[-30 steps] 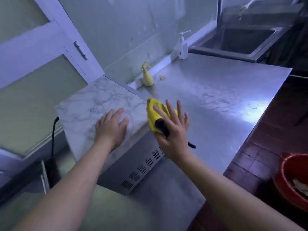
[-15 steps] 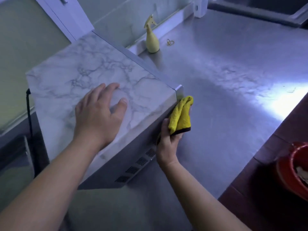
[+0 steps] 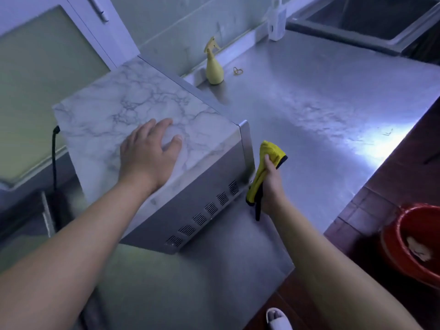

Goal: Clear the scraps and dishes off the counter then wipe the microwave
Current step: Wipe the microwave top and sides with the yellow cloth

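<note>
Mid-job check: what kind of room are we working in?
Most likely a kitchen, possibly a commercial one: a brushed stainless steel counter carries a marble-patterned silver microwave, a deep steel sink is set in at its far end, and a yellow spray bottle stands by the wall.

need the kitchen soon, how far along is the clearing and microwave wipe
Done, it seems: the counter holds no dishes or scraps in view, only a spray bottle, dispenser and small band. In hand: the right hand grips the cloth by the front corner of the microwave, left hand flat on its top. Left: likely more wiping; the front is hidden.
</note>
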Demonstrator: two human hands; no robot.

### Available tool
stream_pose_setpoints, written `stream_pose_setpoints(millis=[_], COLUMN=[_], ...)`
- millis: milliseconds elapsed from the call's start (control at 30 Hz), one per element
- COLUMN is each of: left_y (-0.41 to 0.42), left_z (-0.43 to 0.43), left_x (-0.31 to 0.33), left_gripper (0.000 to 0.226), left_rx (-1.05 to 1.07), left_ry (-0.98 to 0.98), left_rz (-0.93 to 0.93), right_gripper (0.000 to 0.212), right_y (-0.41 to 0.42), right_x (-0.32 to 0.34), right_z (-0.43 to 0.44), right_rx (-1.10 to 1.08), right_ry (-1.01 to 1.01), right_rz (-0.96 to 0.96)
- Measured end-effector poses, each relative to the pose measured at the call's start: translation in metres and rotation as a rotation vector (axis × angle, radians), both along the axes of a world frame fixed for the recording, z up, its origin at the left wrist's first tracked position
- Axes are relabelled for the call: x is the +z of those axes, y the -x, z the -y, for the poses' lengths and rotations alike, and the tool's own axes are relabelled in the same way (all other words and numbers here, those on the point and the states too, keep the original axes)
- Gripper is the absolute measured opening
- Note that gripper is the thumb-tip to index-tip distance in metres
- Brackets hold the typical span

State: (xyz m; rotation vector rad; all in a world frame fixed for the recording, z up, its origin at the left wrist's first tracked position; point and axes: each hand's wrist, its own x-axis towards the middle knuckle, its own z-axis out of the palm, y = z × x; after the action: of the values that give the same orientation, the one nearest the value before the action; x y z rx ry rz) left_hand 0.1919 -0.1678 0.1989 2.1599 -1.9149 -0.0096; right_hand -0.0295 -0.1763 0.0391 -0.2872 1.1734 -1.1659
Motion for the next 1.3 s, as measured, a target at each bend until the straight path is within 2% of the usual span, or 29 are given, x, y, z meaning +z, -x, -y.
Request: stream_pose_setpoints(millis=[67,133,200,233,300,367,433,500,533,600,667,733,800,867,933,1067,1133,1167,1233,1300], left_y=[0.001,0.003,0.003,0.002,-0.001,-0.001,0.000,-0.001,-0.002,-0.003,-0.005,-0.004,-0.002,-0.002,-0.001,0.001,0.001,0.000,0.000,-0.001], left_z=[-0.001,-0.002,-0.003,-0.003,-0.003,-0.003,0.000,0.002,0.002,0.002,0.002,0.002,0.002,0.001,0.001,0.000,-0.001,-0.001,0.000,0.001], left_x=[0.002,0.002,0.004,0.005,0.006,0.006,0.005,0.001,0.000,-0.002,-0.003,-0.002,-0.001,0.000,0.000,0.001,0.002,0.003,0.004,0.002], left_gripper=[0.068,0.067,0.066,0.065,0.062,0.062,0.064,0.063,0.062,0.062,0.061,0.060,0.061,0.062,0.063,0.060,0.060,0.061,0.062,0.060], left_rx=[0.002,0.004,0.001,-0.004,-0.030,-0.032,-0.011,-0.005,-0.004,-0.003,-0.001,0.001,0.005,0.013,0.013,0.014,0.007,0.003,0.004,0.007], left_ry=[-0.004,-0.012,-0.010,-0.013,-0.033,-0.027,0.007,0.014,0.013,0.020,0.031,0.029,0.023,0.016,0.010,-0.003,0.001,0.004,0.002,0.010], left_rz=[0.002,-0.003,-0.019,-0.030,-0.015,-0.004,-0.024,-0.025,-0.022,-0.032,-0.043,-0.040,-0.047,-0.048,-0.046,-0.054,-0.063,-0.074,-0.087,-0.078], right_gripper=[0.060,0.057,0.061,0.068,0.076,0.071,0.066,0.065,0.067,0.072,0.060,0.037,0.044,0.051,0.051,0.058,0.067,0.074,0.082,0.082], right_y=[-0.006,-0.023,-0.050,-0.065,-0.091,-0.107,-0.113,-0.113,-0.111,-0.101,-0.082,-0.053,-0.027,-0.009,-0.009,-0.037,-0.063,-0.077,-0.102,-0.123], right_x=[0.026,0.059,0.079,0.083,0.076,0.056,0.030,0.004,-0.010,-0.030,-0.036,-0.042,-0.032,-0.014,0.012,0.069,0.082,0.082,0.074,0.050], right_z=[-0.016,-0.036,-0.051,-0.056,-0.061,-0.059,-0.050,-0.039,-0.034,-0.025,-0.013,0.004,0.016,0.012,-0.006,-0.053,-0.067,-0.070,-0.074,-0.071], right_rx=[-0.107,-0.220,-0.236,-0.204,-0.108,-0.134,-0.231,-0.311,-0.329,-0.318,-0.304,-0.312,-0.242,-0.167,-0.180,-0.305,-0.313,-0.277,-0.187,-0.193], right_ry=[0.264,0.648,0.963,1.066,1.136,1.145,1.128,0.979,0.838,0.486,0.164,-0.006,-0.048,-0.019,0.135,0.703,1.012,1.093,1.109,1.050], right_rz=[-0.162,-0.323,-0.603,-0.769,-1.030,-1.168,-1.143,-1.030,-0.918,-0.540,-0.170,0.058,0.128,0.078,-0.094,-0.552,-0.853,-0.911,-0.906,-1.008])
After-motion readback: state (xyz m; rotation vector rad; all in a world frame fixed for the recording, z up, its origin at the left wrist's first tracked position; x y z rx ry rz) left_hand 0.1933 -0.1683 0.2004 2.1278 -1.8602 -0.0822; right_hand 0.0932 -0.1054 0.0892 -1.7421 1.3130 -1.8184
